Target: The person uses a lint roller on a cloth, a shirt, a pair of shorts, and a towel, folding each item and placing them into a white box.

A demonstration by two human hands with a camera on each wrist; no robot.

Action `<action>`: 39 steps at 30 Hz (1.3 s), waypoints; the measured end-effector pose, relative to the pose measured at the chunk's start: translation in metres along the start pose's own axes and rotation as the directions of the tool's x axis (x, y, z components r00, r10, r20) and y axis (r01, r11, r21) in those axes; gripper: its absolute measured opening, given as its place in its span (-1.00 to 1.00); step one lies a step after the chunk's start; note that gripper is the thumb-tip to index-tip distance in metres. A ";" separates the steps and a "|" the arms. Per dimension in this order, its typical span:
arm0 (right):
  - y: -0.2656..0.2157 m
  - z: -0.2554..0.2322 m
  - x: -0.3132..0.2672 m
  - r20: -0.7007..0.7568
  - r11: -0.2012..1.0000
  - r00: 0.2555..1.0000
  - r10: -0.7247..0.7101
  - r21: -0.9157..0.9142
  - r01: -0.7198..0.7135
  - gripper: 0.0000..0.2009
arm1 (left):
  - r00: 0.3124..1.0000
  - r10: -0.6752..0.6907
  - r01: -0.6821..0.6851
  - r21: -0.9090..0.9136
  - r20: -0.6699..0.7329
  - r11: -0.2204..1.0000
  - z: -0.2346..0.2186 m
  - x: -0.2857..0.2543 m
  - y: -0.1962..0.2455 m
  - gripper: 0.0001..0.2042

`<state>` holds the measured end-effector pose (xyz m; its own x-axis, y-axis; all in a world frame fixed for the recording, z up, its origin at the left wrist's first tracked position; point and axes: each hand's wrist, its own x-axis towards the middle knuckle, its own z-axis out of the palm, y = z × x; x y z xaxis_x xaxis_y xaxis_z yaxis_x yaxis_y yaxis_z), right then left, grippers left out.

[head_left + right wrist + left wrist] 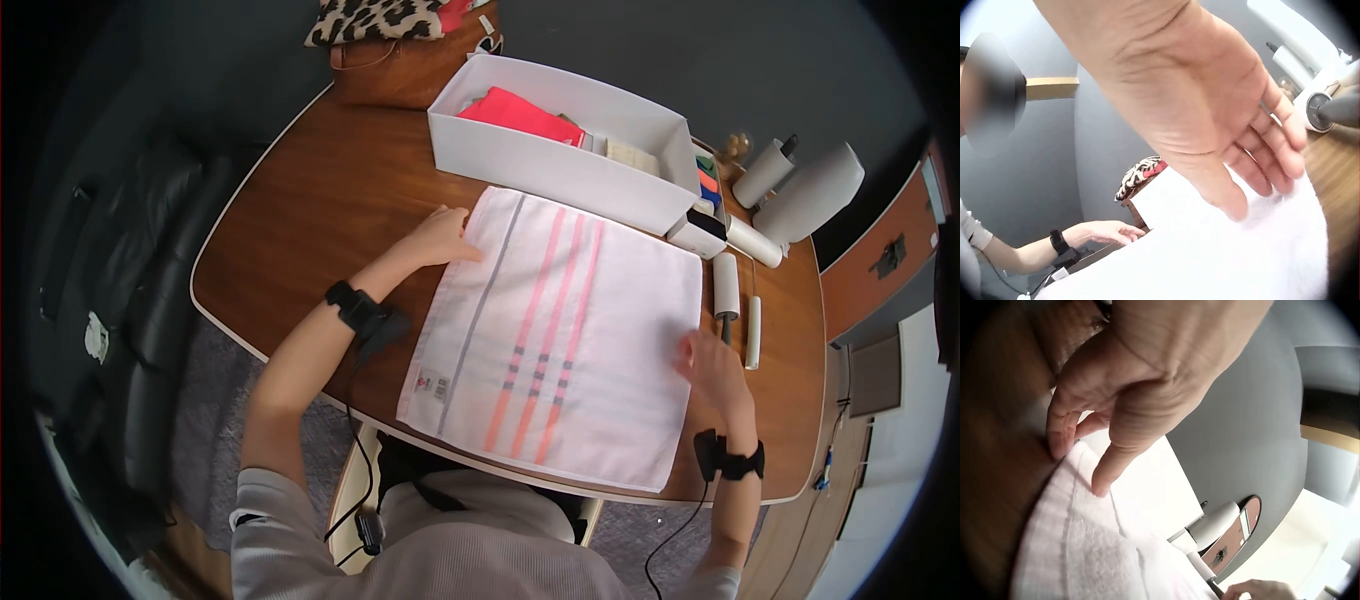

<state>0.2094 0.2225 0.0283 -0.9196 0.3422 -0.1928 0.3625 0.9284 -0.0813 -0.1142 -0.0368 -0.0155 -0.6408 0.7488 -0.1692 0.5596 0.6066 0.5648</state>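
A white towel (640, 320) with pink, orange and grey stripes lies spread flat on the wooden table. Its label (432, 384) faces up near the front left corner. At the towel's far left corner, my left hand (440, 238) rests with the thumb on the cloth and the other fingertips down by the edge, as the left wrist view shows. My right hand (718, 370) is over the towel's right edge, a little blurred in the head view. From the right wrist, its fingers (1260, 169) look loosely extended, tips at the cloth, gripping nothing.
Behind the towel stands a white box (560, 160) holding a red cloth (520, 115). Lint rollers (726, 285) and white rolls (812, 192) crowd the right side. A brown bag (400, 72) sits at the back left. Cables hang from both wrist cameras.
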 end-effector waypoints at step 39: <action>0.081 -0.028 0.121 -0.243 0.951 0.964 0.106 0.308 -0.027 -0.84 | 0.994 -0.109 0.080 -0.626 -0.008 0.776 0.023 0.064 -0.002 -0.82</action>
<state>0.1234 0.3427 0.0255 -0.8851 0.4633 0.0430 0.4158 0.8292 -0.3736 -0.1439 0.0162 -0.0464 -0.7021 0.6762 -0.2232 0.0540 0.3631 0.9302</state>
